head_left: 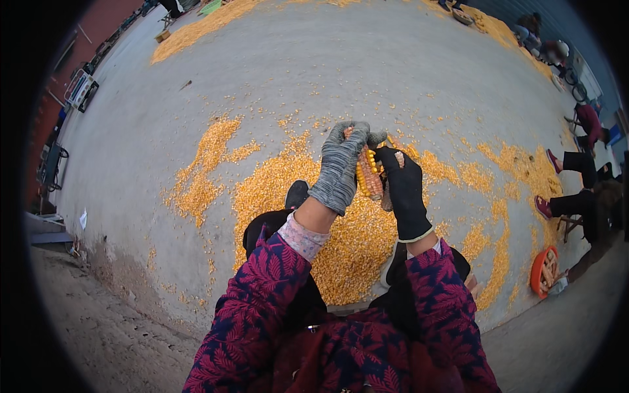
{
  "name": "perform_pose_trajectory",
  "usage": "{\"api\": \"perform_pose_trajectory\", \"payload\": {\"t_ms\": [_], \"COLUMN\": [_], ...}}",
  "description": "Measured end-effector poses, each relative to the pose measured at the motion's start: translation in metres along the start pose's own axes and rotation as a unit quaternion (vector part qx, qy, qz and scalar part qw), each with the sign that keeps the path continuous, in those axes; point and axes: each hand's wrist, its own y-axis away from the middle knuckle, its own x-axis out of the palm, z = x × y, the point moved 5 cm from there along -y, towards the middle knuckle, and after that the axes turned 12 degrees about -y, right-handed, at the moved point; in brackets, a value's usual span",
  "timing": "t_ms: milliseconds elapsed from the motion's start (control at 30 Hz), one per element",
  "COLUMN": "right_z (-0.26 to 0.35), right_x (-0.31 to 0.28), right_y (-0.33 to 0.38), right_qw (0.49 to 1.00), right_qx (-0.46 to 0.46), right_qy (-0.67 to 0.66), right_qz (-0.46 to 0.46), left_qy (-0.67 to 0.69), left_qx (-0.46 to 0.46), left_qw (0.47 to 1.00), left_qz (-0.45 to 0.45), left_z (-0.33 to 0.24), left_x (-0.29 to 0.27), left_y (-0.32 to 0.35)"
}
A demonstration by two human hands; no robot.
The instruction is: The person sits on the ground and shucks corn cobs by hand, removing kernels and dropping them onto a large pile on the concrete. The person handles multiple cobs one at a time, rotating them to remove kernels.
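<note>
My left hand [338, 169], in a grey knitted glove, is closed round a partly shelled corn cob [371, 178]. Rows of yellow kernels remain along its side, and reddish bare cob shows between them. Against its right side presses my right hand [406, 196], in a black glove with its fingers curled. The pale end of a bare corn cob [400, 159] pokes out of the right fist; the glove hides the rest. Below both hands a heap of loose yellow kernels [354, 255] spreads on the ground between my feet.
More kernels [208, 164] lie scattered left and right on the grey concrete floor [301, 72]. An orange-red basket [538, 272] with cobs stands at the right beside a seated person [583, 203]. Other people sit at the far right. A small vehicle [81, 90] is at the far left.
</note>
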Motion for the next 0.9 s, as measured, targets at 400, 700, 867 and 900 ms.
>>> {"api": "perform_pose_trajectory", "payload": {"t_ms": [400,700,867,900], "right_z": [0.021,0.002,0.005,0.003], "right_x": [0.017,0.020,0.023,0.021], "right_y": [0.019,0.017,0.011,0.010], "right_qw": [0.962,0.978,0.983,0.988], "right_qx": [-0.200,-0.157,-0.149,-0.110], "right_qy": [0.187,0.132,0.106,0.094], "right_qz": [0.015,0.033,0.036,0.048], "left_qy": [-0.086,-0.021,-0.046,-0.058], "left_qx": [-0.009,-0.066,0.024,0.036], "left_qw": [0.996,0.996,0.998,0.997], "left_qz": [-0.025,0.061,0.046,0.043], "left_z": [0.014,0.009,0.009,0.010], "left_x": [0.009,0.014,0.011,0.010], "left_y": [0.002,0.008,0.010,0.011]}}
